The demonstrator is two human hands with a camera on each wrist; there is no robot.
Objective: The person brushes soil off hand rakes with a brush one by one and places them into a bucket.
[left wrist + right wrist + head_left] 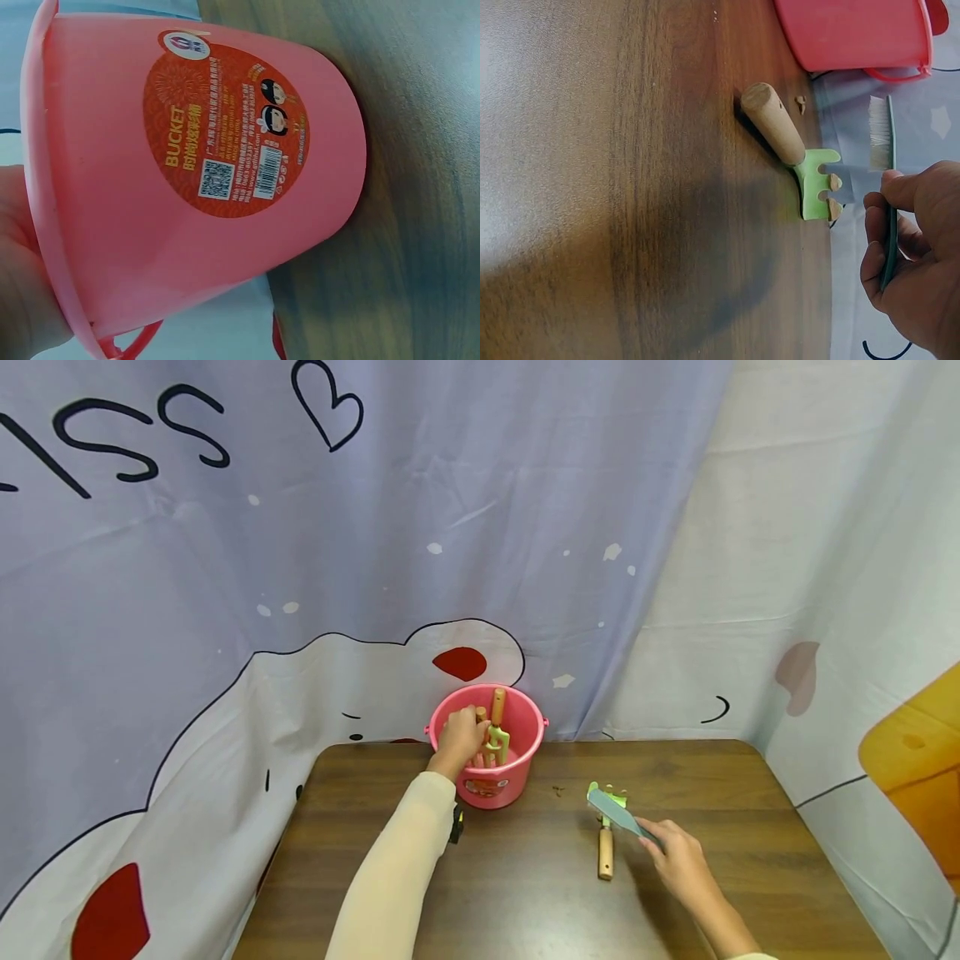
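My right hand (678, 860) grips a grey-green brush (615, 810) by its handle; its pale bristles (880, 135) show in the right wrist view. Below the brush, a small green hand rake (606, 852) with a wooden handle lies on the table, brown bits (834, 210) on its tines. Over the near left rim of a pink bucket (498, 789) reaches my left hand (459, 739), its curled fingers at a wooden-handled garden tool (481, 714). Another tool, a green garden fork (498, 727), stands beside it. The bucket wall hides the left fingers in the left wrist view.
The bucket stands near the back edge of the brown wooden table (525, 893). Small brown crumbs (558, 791) lie between bucket and rake. A printed cloth (450, 527) hangs behind the table and along its right side.
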